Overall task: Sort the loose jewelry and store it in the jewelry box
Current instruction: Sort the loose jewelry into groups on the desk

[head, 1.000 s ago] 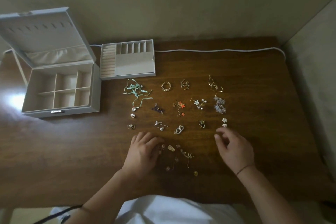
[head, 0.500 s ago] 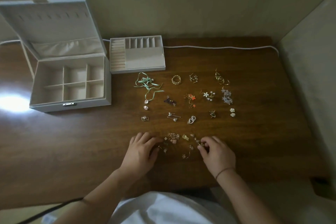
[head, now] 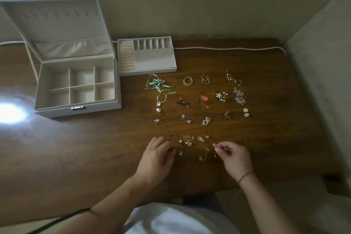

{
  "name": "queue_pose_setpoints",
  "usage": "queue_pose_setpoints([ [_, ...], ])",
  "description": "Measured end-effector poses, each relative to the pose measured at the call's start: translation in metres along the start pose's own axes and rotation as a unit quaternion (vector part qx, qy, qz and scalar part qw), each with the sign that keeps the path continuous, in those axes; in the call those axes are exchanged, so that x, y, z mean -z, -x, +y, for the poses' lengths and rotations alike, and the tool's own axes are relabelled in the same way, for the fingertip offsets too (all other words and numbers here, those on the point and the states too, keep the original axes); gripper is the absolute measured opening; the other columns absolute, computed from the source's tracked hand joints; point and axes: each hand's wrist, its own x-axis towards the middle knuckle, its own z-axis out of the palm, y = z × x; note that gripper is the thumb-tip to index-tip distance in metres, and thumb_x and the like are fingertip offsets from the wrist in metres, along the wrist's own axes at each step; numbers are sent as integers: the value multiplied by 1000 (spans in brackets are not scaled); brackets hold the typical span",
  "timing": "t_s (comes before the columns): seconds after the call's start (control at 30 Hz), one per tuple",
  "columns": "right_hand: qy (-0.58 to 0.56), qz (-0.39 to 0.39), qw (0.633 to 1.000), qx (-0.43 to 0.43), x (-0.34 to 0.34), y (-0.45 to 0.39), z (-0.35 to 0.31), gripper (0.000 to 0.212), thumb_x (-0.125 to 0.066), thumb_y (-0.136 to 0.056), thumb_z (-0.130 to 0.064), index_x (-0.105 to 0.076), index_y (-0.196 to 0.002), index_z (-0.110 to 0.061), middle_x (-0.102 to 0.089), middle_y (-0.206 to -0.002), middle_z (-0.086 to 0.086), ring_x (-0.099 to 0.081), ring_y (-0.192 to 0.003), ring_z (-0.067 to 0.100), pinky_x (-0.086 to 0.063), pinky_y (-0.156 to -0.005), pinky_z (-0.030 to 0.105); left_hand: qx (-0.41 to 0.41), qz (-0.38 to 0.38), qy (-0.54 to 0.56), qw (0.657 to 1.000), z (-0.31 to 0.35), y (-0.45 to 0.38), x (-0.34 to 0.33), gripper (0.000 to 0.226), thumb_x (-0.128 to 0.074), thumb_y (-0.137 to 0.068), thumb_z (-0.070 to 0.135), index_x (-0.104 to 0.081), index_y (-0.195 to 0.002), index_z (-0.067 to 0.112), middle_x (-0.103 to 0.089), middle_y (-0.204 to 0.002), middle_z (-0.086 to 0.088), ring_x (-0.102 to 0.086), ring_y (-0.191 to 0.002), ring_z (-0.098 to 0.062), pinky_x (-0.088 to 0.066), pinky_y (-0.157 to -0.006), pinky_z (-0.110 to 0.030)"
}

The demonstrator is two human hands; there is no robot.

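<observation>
The jewelry box (head: 76, 89) stood open at the upper left on the bench (head: 266, 138), long axis left-right, lid raised toward the wall. Below centre, the right hand (head: 233, 155) had its grip pinched on a small earring (head: 214, 145) from the loose pile (head: 191, 144); the left hand (head: 157, 156) curled at the pile's edge, its hold unclear

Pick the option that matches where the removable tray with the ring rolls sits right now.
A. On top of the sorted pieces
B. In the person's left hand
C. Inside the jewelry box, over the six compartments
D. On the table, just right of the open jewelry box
D: the tray rests on the table beside the open jewelry box, whose six compartments lie uncovered.
</observation>
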Motion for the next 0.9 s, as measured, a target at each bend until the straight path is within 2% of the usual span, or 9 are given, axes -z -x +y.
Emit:
queue_pose_setpoints([
  [0.07, -37, -18, 999, -3, -6, 7, -12, 15, -66, -87, -21, -64, -84, -35, -66, -91, -13, -60, -88, 2, -45, -67, 15, 33, -16, 71, 997, 14, -4, -4, 16, -61, -90, 16, -69, -101, 24, -63, -94, 13, -58, -85, -3, -47, -73, -16],
  [0.13, -86, -32, 996, -3, -14, 15, -26, 13, -66, -87, -18, -67, -85, -31, -68, -88, -11, -63, -84, 3, -48, -66, 15, 164, -47, 189, 967, 32, -11, -9, 15, -63, -94, 13, -70, -97, 27, -69, -85, 10, -63, -77, -6, -51, -67, -20],
  [0.2, -112, -46, 992, 25, -23, 24, -41, 11, -68, -86, -16, -70, -83, -27, -70, -82, -10, -64, -78, 3, -52, -67, 18, 344, -54, 342, 873, 51, -20, -14, 15, -57, -99, 14, -71, -95, 19, -71, -82, 0, -65, -72, -15, -53, -64, -27],
  [0.27, -103, -63, 991, 66, -34, 33, -51, 12, -69, -84, -16, -72, -81, -27, -70, -78, -12, -64, -76, 0, -52, -67, 16, 455, -48, 434, 776, 59, -24, -15, 25, -49, -103, 17, -70, -93, 9, -69, -82, -9, -64, -70, -18, -51, -59, -27],
  [0.4, -86, -75, 988, 99, -51, 40, -58, 14, -72, -81, -18, -75, -79, -32, -71, -76, -20, -67, -74, -1, -54, -68, 19, 514, -62, 462, 720, 52, -20, -9, 36, -46, -105, 27, -71, -106, 1, -72, -102, -21, -68, -95, -33, -56, -83, -43],
  [0.47, -91, -92, 988, 90, -55, 39, -59, 11, -73, -80, -21, -76, -82, -31, -71, -78, -20, -68, -76, 1, -56, -70, 24, 526, -59, 466, 709, 46, -17, -7, 37, -48, -104, 27, -67, -108, -5, -70, -99, -22, -67, -89, -32, -57, -75, -39],
  [0.63, -193, -90, 977, 33, -63, 40, -64, 9, -72, -81, -14, -75, -78, -23, -71, -72, -6, -63, -64, 3, -50, -60, 21, 503, -28, 479, 720, 39, -19, 0, 27, -49, -103, 20, -63, -86, 4, -60, -73, -11, -58, -61, -16, -48, -55, -27],
  [0.77, -266, -44, 962, -44, -54, 35, -55, 10, -65, -87, -12, -69, -89, -21, -71, -73, 0, -55, -56, 10, -43, -52, 21, 418, -8, 362, 833, 14, -11, 10, 26, -55, -93, 0, -68, -80, 18, -61, -68, -2, -53, -56, -12, -40, -50, -22],
  [0.9, -254, -8, 964, -72, -41, 28, -41, 15, -63, -87, -7, -65, -91, -22, -71, -80, 3, -57, -60, 13, -47, -58, 29, 246, 0, 89, 965, -18, 3, 28, 31, -64, -81, -5, -65, -82, 26, -60, -81, 12, -56, -73, -2, -41, -64, -9],
])
